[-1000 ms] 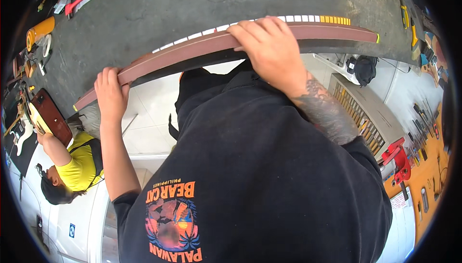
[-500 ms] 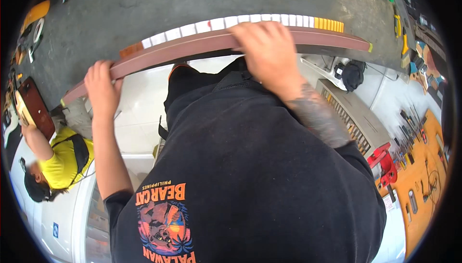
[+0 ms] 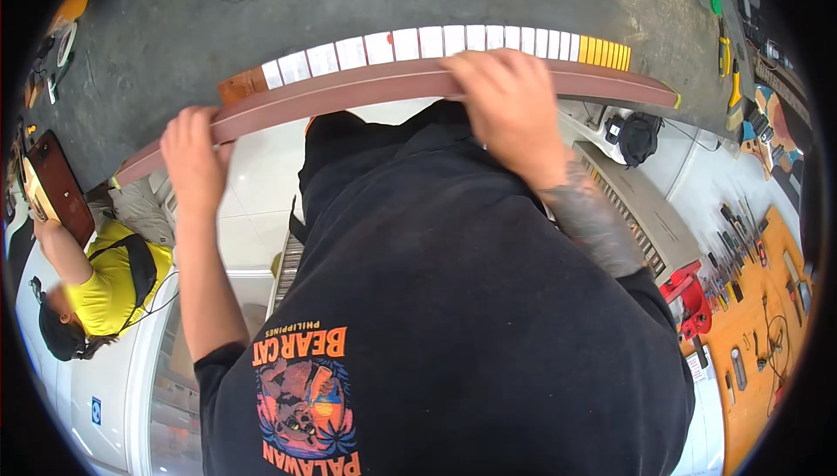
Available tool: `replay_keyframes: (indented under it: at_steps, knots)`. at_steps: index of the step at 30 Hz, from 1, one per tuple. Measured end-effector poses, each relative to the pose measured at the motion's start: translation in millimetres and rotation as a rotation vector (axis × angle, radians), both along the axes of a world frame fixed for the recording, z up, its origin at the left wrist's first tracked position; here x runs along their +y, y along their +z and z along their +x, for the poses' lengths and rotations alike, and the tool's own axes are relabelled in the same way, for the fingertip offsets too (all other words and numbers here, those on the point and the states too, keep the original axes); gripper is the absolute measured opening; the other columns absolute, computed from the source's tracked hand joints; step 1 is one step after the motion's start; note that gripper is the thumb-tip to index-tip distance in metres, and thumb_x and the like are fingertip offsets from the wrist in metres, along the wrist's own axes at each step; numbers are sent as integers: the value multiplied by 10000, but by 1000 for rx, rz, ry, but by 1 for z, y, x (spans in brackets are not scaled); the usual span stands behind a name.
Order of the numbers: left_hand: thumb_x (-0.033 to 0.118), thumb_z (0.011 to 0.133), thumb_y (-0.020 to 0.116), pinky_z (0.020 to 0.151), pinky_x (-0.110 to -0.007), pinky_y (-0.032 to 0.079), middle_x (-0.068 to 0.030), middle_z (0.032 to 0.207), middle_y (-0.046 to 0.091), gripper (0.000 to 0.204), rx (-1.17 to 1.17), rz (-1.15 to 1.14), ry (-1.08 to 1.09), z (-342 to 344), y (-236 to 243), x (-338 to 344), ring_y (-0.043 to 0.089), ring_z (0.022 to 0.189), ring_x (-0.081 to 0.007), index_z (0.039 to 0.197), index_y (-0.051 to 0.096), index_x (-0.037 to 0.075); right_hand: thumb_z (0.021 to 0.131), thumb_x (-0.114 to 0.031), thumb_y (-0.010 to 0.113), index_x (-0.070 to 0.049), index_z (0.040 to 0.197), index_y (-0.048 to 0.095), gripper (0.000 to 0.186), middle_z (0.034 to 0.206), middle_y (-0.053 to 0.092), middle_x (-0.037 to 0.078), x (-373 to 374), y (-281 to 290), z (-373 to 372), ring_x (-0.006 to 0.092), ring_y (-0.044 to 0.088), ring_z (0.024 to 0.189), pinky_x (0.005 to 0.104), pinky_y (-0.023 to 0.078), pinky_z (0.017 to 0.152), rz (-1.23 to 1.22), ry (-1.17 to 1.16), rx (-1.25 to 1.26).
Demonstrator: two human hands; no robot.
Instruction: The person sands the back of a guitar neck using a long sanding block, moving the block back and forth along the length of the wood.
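Observation:
Both hands grip a long, straight reddish-brown bar (image 3: 349, 89) that runs along the bench's near edge. Near its left end, the fingers of my left hand (image 3: 195, 160) are wrapped over it. My right hand (image 3: 516, 119) is closed on it right of the middle, fingers over the top. Just beyond the bar lies what looks like a fretboard (image 3: 377, 49), covered in white strips that get narrower to the right. Yellow strips (image 3: 605, 52) cover its right end, and bare orange-brown wood (image 3: 242, 85) shows at its left. The bar hides its near side; whether they touch I cannot tell.
The dark bench top (image 3: 288, 5) stretches away beyond. Yellow-handled tools (image 3: 724, 56) lie at its right, a tape roll (image 3: 66, 44) at its left. A co-worker in a yellow shirt (image 3: 122, 289) is at left. A wooden tool board (image 3: 758, 336) stands at lower right.
The bar and my right hand have come a little nearer and to the right, so more of the white strips shows. Both hands keep their hold.

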State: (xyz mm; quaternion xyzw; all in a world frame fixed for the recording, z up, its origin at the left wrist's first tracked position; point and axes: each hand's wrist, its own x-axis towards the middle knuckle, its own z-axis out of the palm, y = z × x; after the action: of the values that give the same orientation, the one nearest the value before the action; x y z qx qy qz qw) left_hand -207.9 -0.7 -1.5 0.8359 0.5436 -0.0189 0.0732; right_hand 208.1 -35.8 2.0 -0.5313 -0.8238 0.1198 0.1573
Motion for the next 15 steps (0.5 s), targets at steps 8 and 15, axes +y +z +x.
replay_keyframes:
  at_steps: [8, 15]
  knots:
    - [240, 713, 785, 868, -440, 451, -64, 1011, 590, 372, -74, 58, -168, 159, -1, -12, 589, 1001, -280, 999, 573, 132, 821, 13, 680, -125, 1208, 693, 411, 1094, 731, 64, -10, 18, 150, 301, 660, 1054, 445, 477, 925, -79, -73, -158]
    - [66, 664, 829, 938, -490, 455, -116, 1115, 640, 545, 6, -18, -6, -1, 0, 2, 599, 1098, -362, 1164, 614, 83, 813, -17, 679, -131, 1228, 679, 431, 1118, 720, 37, -1, 4, -3, 268, 650, 1026, 427, 470, 918, -64, -23, 1]
